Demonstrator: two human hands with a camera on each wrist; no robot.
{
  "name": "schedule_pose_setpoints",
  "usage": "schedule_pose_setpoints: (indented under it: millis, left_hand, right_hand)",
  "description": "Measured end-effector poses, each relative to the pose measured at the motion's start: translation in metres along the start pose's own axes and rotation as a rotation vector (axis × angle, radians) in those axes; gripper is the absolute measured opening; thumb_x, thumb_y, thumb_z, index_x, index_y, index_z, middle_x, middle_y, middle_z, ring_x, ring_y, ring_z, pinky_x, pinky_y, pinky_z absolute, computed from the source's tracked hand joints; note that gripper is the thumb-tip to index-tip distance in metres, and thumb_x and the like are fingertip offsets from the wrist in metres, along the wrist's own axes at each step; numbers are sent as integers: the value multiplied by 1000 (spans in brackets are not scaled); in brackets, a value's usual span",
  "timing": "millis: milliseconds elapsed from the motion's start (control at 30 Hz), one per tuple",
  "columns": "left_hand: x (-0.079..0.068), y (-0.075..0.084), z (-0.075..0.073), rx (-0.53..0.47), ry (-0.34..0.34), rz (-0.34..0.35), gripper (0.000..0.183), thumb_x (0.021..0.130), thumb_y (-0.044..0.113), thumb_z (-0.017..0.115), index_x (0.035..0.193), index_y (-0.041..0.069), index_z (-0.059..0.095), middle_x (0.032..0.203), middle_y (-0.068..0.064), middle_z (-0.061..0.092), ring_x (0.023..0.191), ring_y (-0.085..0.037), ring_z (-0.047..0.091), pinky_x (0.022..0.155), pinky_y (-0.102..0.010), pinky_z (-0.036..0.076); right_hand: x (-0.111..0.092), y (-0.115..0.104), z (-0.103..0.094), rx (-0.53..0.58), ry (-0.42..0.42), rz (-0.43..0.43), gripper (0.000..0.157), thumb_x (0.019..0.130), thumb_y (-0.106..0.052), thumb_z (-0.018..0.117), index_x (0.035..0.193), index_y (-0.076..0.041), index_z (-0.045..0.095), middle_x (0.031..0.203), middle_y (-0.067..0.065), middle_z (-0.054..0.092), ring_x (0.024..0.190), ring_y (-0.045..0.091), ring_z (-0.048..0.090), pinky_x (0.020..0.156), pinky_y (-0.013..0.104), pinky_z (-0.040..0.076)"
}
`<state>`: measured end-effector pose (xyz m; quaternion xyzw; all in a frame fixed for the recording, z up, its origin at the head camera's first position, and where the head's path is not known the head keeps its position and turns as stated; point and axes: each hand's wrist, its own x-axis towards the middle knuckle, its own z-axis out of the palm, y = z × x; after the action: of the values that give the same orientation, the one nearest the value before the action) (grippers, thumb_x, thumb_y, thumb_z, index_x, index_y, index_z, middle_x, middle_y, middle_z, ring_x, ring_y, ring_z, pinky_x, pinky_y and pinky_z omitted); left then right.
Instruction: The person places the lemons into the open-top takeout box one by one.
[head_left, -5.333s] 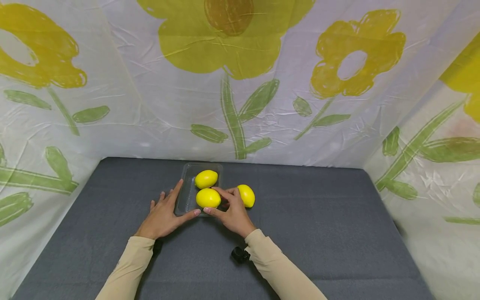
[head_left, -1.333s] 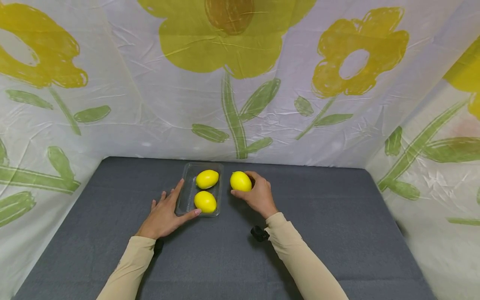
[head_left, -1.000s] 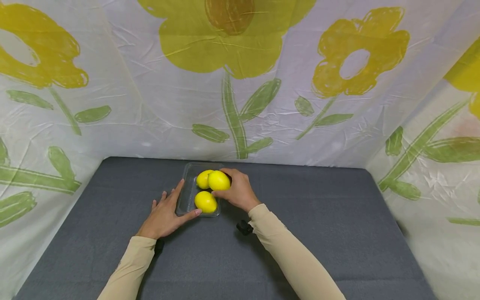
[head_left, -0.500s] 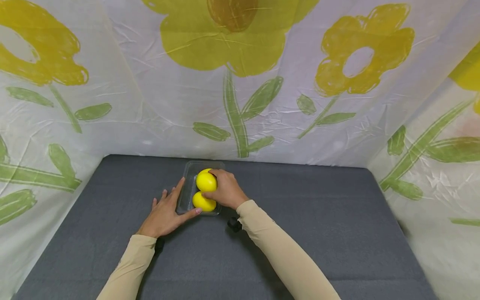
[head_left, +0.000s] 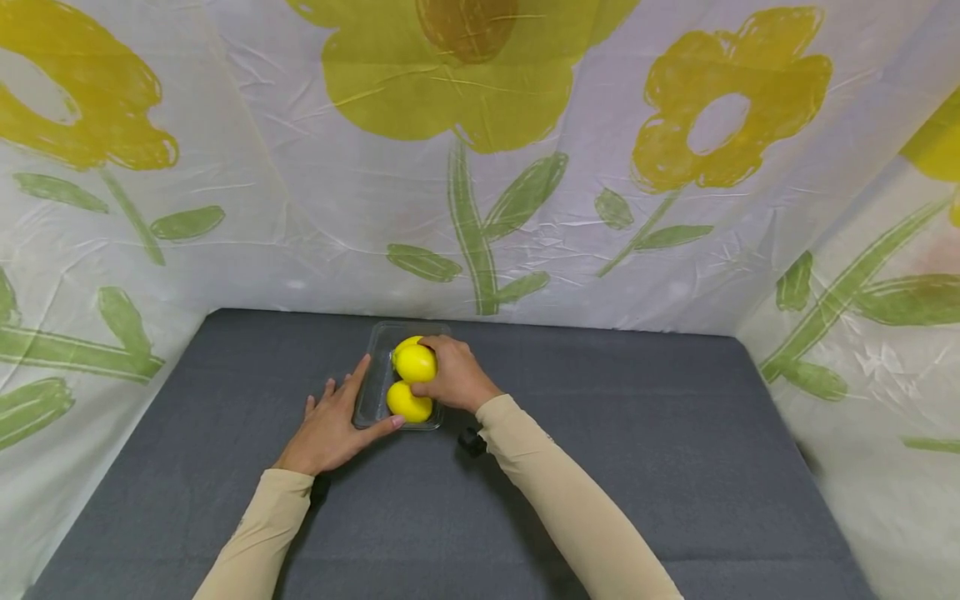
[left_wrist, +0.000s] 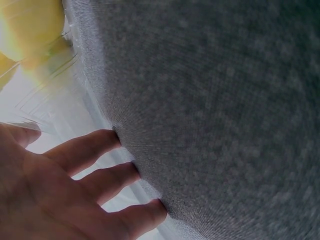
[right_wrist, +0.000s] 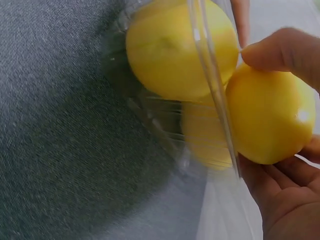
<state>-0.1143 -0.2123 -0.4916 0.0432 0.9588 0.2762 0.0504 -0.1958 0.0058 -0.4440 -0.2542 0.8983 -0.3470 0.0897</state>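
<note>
My right hand [head_left: 456,377] grips a yellow lemon [head_left: 416,364] between thumb and fingers, over the right side of a clear plastic tray [head_left: 372,400]. In the right wrist view this held lemon [right_wrist: 272,117] sits at the tray's rim. Below it in the tray lie two more lemons: a near lemon [head_left: 407,403] and a far one [head_left: 405,343], mostly covered by the held lemon. My left hand [head_left: 327,429] rests spread at the tray's left and front edge, thumb on the near corner. In the left wrist view its fingers [left_wrist: 107,182] are extended, tips on the cloth.
A dark grey cloth [head_left: 637,467] covers the table. Behind and at both sides hangs a white sheet [head_left: 322,242] with large yellow flowers; the tray stands close to the back one. Small black wrist cameras, one [head_left: 472,442] by the right sleeve, are worn on both arms.
My right hand has carried the third lemon from right of the tray leftward over it. Over the last half second it has hardly moved. My left hand has kept its place.
</note>
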Motion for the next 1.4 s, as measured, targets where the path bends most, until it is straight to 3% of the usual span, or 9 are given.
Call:
schedule_pose_setpoints:
  millis: [367,700,1067,1400]
  left_hand:
    - [-1,3,0,8,-6,-4,109,87,76,59,166,23,3,160,-31,28,144,-62,17,106,-82,10]
    - [0,2,1,11,-8,-5,110,87,77,59,165,25,2,160,-30,27,144,-61,17,107,-82,9]
    - [0,1,-1,18,-2,-1,110,87,75,59,165,23,2,159,-31,29,144,-62,18,106,-82,10]
    - [0,0,0,4,-9,-2,110,87,75,60,165,23,1,161,-29,27,144,-61,16,106,-82,9]
  right_hand:
    - [-3,2,3,-8,2,-2,68,88,-24,83,145,-2,53,129,14,59,105,26,61,86,35,55]
    - [-7,3,-5,-48,21,-25,70,89,-24,82,146,1,51,139,16,56,120,31,58,97,40,52]
    - [-10,6,2,-39,80,-57,59,88,-24,83,137,0,60,131,13,61,116,28,61,96,35,53]
    - [-12,8,4,-26,114,-73,63,87,-23,84,138,4,58,132,15,61,116,29,62,97,37,53]
